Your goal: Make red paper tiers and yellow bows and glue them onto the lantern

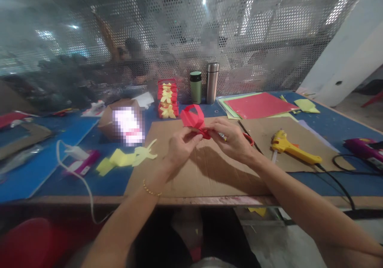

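In front of me, a folded red paper shape (192, 118) with a faceted loop is held up over the cardboard sheet (191, 180). My left hand (183, 144) pinches its lower edge between thumb and fingers. From the other side, my right hand (229, 138) is closed on the same paper, its fingertips near the left thumb. A red loop, like a scissors handle (249, 139), shows behind my right hand; whether that hand holds it I cannot tell. Cut yellow paper pieces (122, 157) lie left of the cardboard.
Finished-looking red and yellow paper pieces (167, 98) stand at the back, beside a green cup (196, 87) and a steel flask (212, 83). A yellow glue gun (295, 148) lies right, its cord trailing off the edge. Red sheets (263, 104) lie behind it. A lit phone (128, 125) stands left.
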A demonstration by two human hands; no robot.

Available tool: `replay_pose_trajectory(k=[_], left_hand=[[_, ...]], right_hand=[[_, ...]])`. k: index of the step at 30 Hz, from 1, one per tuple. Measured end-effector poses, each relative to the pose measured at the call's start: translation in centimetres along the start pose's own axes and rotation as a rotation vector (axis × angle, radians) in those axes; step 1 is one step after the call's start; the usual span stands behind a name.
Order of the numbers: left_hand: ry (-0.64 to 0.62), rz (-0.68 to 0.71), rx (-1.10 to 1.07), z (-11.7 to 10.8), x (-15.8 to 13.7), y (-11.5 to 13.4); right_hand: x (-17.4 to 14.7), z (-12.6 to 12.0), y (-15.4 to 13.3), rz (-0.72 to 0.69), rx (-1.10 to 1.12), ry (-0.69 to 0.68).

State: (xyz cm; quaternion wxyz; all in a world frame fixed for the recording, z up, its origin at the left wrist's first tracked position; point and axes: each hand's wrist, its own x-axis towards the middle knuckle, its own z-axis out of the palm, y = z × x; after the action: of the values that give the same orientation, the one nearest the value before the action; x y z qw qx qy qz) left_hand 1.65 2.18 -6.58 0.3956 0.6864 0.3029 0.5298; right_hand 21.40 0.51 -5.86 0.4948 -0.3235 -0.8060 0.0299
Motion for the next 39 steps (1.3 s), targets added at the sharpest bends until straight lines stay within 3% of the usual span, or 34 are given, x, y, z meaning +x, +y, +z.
replay_pose_trajectory(k=[29,33,39], left_hand=[[-0.002,-0.080,-0.109,-0.02,0.33,-0.65],[-0.019,-0.081,-0.097,-0.01,0.31,-0.62],[-0.015,-0.099,-0.126,-0.02,0.30,-0.88]], right_hand=[[-0.58,-0.09,-0.11,-0.007,0.024,0.020],[-0.65,0.05,-0.10,-0.007,0.008,0.071],[-0.82,-0.16,-0.28,-0.029,0.004,0.008]])
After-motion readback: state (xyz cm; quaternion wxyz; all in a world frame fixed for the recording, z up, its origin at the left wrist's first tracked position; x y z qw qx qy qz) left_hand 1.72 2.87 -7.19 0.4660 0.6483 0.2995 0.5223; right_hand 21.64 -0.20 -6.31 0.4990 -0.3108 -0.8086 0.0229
